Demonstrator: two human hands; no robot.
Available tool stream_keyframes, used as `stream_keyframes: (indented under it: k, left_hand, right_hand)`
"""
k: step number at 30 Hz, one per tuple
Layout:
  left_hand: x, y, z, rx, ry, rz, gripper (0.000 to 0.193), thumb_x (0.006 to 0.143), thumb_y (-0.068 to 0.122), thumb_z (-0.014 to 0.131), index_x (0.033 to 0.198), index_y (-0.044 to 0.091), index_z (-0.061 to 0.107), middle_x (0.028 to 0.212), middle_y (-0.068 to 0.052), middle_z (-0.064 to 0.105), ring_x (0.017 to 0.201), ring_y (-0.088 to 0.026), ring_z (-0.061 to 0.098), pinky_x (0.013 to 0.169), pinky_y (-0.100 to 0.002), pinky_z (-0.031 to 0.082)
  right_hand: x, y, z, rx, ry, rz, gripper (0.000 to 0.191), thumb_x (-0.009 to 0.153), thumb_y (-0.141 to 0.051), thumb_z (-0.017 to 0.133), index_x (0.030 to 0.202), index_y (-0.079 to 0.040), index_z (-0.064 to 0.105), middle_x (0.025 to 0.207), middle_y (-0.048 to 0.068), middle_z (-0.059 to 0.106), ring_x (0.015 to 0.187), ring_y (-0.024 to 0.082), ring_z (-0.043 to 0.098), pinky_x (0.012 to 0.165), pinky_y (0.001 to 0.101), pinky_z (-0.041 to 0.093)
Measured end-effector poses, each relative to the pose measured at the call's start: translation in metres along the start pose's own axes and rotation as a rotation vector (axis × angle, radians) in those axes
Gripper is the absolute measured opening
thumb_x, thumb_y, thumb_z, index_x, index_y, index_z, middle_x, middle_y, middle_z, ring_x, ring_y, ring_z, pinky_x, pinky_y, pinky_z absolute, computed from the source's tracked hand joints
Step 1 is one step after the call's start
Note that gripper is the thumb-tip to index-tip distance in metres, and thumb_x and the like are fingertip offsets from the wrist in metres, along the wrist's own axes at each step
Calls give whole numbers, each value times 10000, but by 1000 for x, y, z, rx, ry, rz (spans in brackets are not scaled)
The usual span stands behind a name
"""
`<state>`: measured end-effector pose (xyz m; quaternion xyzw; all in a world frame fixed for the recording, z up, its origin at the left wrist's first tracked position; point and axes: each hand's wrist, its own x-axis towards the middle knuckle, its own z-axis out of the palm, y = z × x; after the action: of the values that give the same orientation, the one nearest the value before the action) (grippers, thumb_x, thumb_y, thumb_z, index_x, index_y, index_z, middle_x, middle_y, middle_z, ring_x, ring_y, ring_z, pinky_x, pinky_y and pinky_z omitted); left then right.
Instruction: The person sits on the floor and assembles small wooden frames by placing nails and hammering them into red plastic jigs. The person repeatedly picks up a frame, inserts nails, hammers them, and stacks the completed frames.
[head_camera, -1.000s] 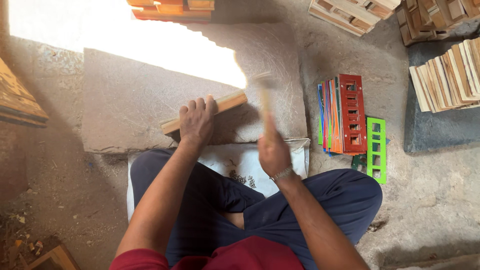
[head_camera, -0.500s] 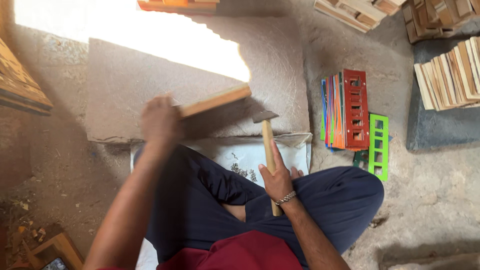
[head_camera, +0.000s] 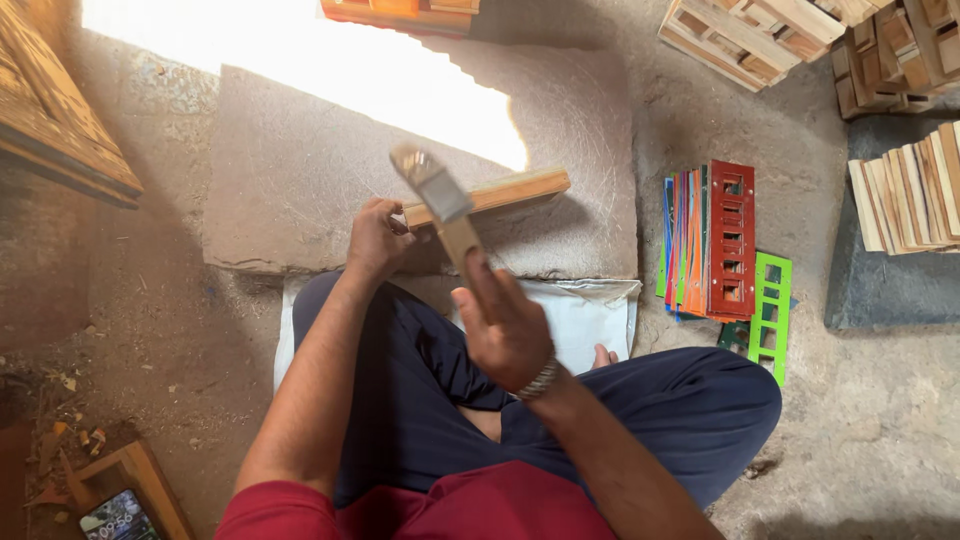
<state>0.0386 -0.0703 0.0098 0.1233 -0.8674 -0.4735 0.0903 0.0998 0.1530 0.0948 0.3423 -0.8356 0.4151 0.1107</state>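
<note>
Two hands engaged | left hand (head_camera: 375, 240) clasps end of wooden strip (head_camera: 500, 194) on stone slab (head_camera: 300, 180) | right hand (head_camera: 505, 325) grips raised hammer (head_camera: 437, 195) | coloured frames (head_camera: 715, 240) nearby

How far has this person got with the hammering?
Already made: slatted wooden frames sit stacked at the top right. In hand: the left hand steadies a wooden strip on the stone slab, while the right hand holds a hammer raised. Left: loose wooden slats wait at right.
</note>
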Motion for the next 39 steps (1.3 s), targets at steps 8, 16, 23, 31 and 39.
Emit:
stream_keyframes:
  k: [8, 16, 23, 31, 39]
  left_hand:
    - [-2, -2, -1, 2, 3, 19, 379, 725, 82, 885, 1050, -13, 718, 1070, -162, 699, 834, -245, 759, 722, -365, 610]
    - [4, 34, 13, 405, 51, 310, 837, 662, 368, 964, 1326, 32, 580, 1276, -179, 594, 1195, -339, 549, 999, -479, 469]
    - [61, 96, 118, 659, -295, 320, 570, 789, 235, 819, 1284, 58, 597, 1172, -143, 679, 1099, -302, 635, 1007, -481, 473]
    - [55, 116, 109, 213, -244, 321, 248, 921, 149, 731, 1103, 49, 596, 1055, -132, 677, 1018, -307, 652, 876, -460, 553]
    - [-1, 111, 56, -275, -98, 266, 183, 997, 89, 650, 1160, 37, 584, 1086, -87, 636, 1007, -200, 657, 850, -342, 564]
  right_hand:
    - [-20, 41, 33, 50, -292, 506, 862, 934, -135, 674, 1651, -295, 222, 1178, 281, 707, 918, 378, 743, 747, 429, 616]
    - [-70, 94, -37, 426, 116, 1056, 927, 925, -76, 681, 1666, -279, 164, 1215, 116, 621, 492, 208, 554, 392, 402, 493]
    - [-89, 154, -39, 1111, 366, 1298, 939, 914, -114, 669, 1635, -388, 134, 720, 22, 549, 462, 87, 475, 372, 271, 442]
    - [-96, 162, -18, 883, 396, 1420, 892, 913, -118, 688, 1592, -362, 164, 709, 38, 579, 454, 131, 518, 359, 308, 456]
    - [-88, 152, -10, 756, 354, 1391, 760, 896, -110, 704, 1530, -274, 319, 731, 50, 571, 466, 127, 542, 359, 312, 471]
